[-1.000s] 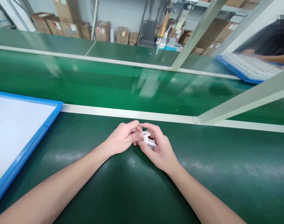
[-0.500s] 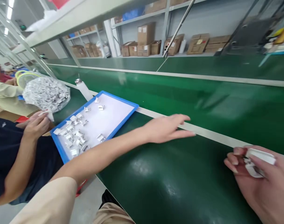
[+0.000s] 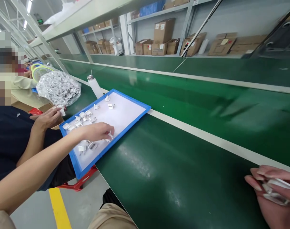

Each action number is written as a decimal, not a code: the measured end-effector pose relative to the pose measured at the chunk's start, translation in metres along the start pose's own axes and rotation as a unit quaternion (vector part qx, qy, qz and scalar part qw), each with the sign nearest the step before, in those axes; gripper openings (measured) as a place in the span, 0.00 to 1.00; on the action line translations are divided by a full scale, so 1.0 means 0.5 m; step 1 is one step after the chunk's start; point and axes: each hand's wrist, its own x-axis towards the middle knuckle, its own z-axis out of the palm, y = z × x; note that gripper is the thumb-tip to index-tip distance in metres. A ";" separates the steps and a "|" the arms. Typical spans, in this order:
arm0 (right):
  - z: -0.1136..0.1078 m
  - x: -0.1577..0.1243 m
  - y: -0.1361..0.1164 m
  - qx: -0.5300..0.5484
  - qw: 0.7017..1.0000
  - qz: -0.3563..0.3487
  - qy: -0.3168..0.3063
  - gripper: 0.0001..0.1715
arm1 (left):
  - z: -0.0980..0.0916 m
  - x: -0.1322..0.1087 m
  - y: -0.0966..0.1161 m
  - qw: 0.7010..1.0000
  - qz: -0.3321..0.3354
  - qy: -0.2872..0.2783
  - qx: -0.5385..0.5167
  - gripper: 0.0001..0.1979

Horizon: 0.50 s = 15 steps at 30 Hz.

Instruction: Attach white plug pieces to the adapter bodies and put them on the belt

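Note:
My left hand [image 3: 99, 131] reaches over the blue-rimmed tray [image 3: 132, 124], its fingers bent down around a white plug adapter [image 3: 109, 137] near the tray's front side. The fingers partly cover that adapter. Several similar adapters with two metal pins [image 3: 82, 149] lie in the tray's left half, some hidden beneath my forearm. At the far right, my right hand [image 3: 275, 200] is closed around white plug adapters [image 3: 278, 193], held above the green bench; fingers hide part of them, so their number is unclear.
A clear bag of white parts [image 3: 60, 87] and a white bottle [image 3: 94, 86] stand beyond the tray. At left, a co-worker's hands [image 3: 48, 117] hold a small white piece. A pale strip [image 3: 194, 133] runs along the green bench [image 3: 159, 168]. Cardboard boxes [image 3: 164, 31] fill shelves behind.
My left hand has swung left from over the bench to the tray, closing round the lone adapter there. The view has shifted, and my right hand appears farther right and lower, still holding adapters.

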 end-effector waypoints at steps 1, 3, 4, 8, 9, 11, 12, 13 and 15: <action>0.012 -0.001 -0.014 0.017 0.999 0.010 0.038 0.07 | -0.018 0.006 0.007 1.000 0.000 0.003 -0.001 0.14; 0.030 -0.001 -0.035 0.055 0.995 0.046 0.069 0.10 | -0.064 0.021 0.036 1.000 0.004 0.030 -0.005 0.13; 0.036 -0.001 -0.042 0.074 0.993 0.063 0.066 0.10 | -0.087 0.033 0.062 0.998 0.017 0.060 -0.010 0.13; 0.044 -0.011 -0.043 0.126 0.987 0.088 0.052 0.06 | -0.100 0.116 0.233 0.966 0.163 0.163 -0.116 0.14; 0.044 -0.016 -0.041 0.124 0.987 0.092 0.047 0.05 | -0.078 0.143 0.286 0.950 0.204 0.161 -0.173 0.14; 0.044 -0.029 -0.035 0.104 0.989 0.099 0.032 0.07 | -0.016 0.200 0.390 0.906 0.271 0.126 -0.301 0.13; 0.044 -0.037 -0.032 0.078 0.992 0.097 0.026 0.10 | 0.018 0.226 0.437 0.879 0.293 0.104 -0.361 0.13; 0.044 -0.044 -0.030 0.034 0.996 0.086 0.019 0.13 | 0.050 0.251 0.478 0.853 0.306 0.082 -0.415 0.13; 0.041 -0.057 -0.027 -0.084 0.995 0.052 -0.018 0.22 | 0.103 0.289 0.538 0.806 0.310 0.053 -0.502 0.15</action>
